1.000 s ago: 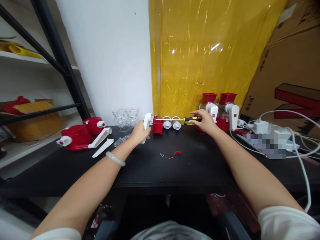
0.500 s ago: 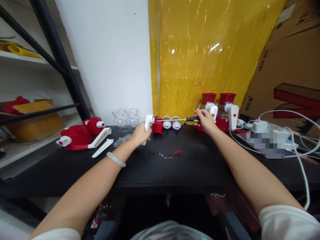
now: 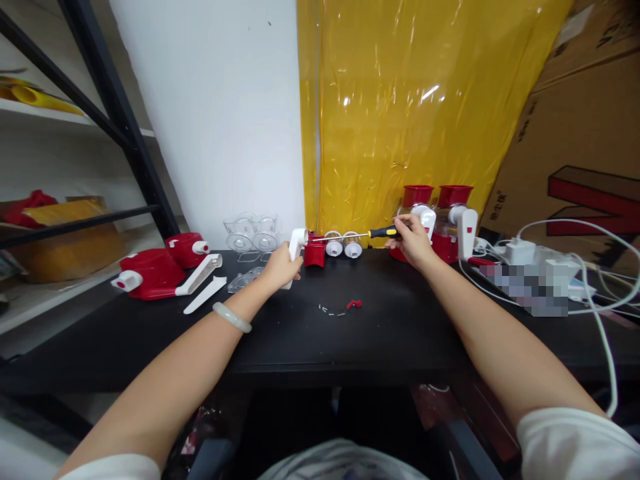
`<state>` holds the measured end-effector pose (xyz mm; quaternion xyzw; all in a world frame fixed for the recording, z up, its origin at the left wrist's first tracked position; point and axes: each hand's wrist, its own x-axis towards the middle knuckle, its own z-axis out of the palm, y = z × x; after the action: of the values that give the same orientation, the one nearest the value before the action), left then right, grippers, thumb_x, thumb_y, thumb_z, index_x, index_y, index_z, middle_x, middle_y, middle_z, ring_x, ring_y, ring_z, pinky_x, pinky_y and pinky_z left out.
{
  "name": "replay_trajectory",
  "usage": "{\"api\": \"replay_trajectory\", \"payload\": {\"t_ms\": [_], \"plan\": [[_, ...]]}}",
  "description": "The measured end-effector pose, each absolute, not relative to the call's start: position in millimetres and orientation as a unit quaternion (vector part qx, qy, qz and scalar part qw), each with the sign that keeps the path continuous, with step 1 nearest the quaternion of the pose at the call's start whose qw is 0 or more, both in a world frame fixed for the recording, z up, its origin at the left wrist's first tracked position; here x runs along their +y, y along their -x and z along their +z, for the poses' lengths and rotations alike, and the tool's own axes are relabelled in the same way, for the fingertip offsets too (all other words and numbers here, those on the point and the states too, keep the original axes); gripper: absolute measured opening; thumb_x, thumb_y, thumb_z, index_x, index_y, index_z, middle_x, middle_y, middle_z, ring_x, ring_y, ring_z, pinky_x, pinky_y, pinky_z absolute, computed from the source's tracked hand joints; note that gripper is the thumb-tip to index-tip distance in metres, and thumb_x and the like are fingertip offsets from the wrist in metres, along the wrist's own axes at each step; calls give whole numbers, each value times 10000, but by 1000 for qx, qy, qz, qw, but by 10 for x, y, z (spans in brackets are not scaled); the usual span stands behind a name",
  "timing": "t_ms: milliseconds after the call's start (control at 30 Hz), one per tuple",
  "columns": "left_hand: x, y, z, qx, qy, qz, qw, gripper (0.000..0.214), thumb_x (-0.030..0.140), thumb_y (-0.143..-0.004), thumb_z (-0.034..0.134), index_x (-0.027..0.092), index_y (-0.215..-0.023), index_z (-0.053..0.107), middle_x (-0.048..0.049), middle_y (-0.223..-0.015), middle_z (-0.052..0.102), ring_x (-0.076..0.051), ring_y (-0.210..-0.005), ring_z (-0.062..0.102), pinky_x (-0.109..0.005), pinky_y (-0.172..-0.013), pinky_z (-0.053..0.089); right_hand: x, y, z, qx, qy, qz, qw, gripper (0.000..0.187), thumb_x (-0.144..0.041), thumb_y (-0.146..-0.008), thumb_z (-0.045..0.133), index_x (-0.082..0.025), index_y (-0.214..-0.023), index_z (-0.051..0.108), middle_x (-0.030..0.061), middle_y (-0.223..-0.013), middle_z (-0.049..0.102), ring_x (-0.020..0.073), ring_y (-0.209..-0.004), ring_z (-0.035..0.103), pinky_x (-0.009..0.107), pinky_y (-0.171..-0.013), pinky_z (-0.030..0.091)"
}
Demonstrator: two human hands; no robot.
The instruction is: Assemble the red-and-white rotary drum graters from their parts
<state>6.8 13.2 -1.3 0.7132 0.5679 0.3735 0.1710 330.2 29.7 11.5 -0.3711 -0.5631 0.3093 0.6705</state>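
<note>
Over the black surface (image 3: 400,327), the screwdriver (image 3: 377,233) points leftward; it is likely stiff and fairly light, best held by its thick handle. The shorter white elbow piece (image 3: 299,241), at its tip, looks rigid, light, perhaps slippery; its straight stem suits holding. The left hand (image 3: 281,268) wraps that stem; the right hand (image 3: 416,243) has a narrow grip, fingertips pinching the screwdriver's handle end.
</note>
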Motion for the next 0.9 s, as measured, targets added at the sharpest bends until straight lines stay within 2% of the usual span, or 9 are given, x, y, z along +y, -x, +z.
{"api": "replay_trajectory", "payload": {"t_ms": [100,200,333,500,633,733,900], "plan": [[144,-76,-36,562,-714,376,182,234,220,-810,529,151,-1022,458,-18,-694,629,-158,-470,633,-233,-459,472,287,-3292,115,-557,385,302,671,418,-564,-733,603,-260,-925,389,-50,-716,521,104,-438,556,245,-414,446],[155,-79,-50,562,-710,378,196,247,216,-808,525,153,-1036,453,-11,-672,621,-171,-477,640,-242,-461,480,279,-3305,112,-560,389,311,662,417,-603,-749,551,-257,-919,393,-51,-683,519,121,-442,576,260,-424,463],[163,-69,-50,566,-703,381,199,244,215,-801,524,161,-1028,451,-1,-651,614,-175,-485,645,-245,-472,492,295,-3348,94,-579,357,343,648,294,-461,-769,472,-266,-968,376,-53,-695,534,152,-468,607,309,-453,493],[151,-76,-29,575,-696,378,205,258,226,-793,531,166,-1034,459,-2,-664,628,-174,-509,654,-254,-509,511,351,-3381,49,-600,348,316,647,317,-350,-719,505,-278,-985,349,-61,-752,568,145,-461,591,316,-458,482],[119,-108,-4,574,-686,389,220,295,212,-784,534,159,-1062,450,-15,-688,643,-173,-518,657,-254,-509,514,347,-3379,65,-590,379,298,648,344,-447,-759,565,-278,-988,373,-86,-612,556,149,-439,586,288,-457,470],[90,-132,1,557,-701,385,224,284,200,-776,535,159,-1045,452,-6,-664,626,-176,-500,652,-244,-476,501,302,-3383,112,-571,418,279,648,381,-569,-757,588,-262,-919,430,-73,-518,546,151,-404,564,260,-405,437],[65,-166,-37,541,-712,384,228,271,198,-779,541,153,-1034,459,-21,-668,631,-189,-475,650,-247,-434,487,165,-3361,75,-536,446,259,669,478,-707,-752,504,-232,-800,479,-55,-433,495,129,-320,491,231,-329,371]]}}
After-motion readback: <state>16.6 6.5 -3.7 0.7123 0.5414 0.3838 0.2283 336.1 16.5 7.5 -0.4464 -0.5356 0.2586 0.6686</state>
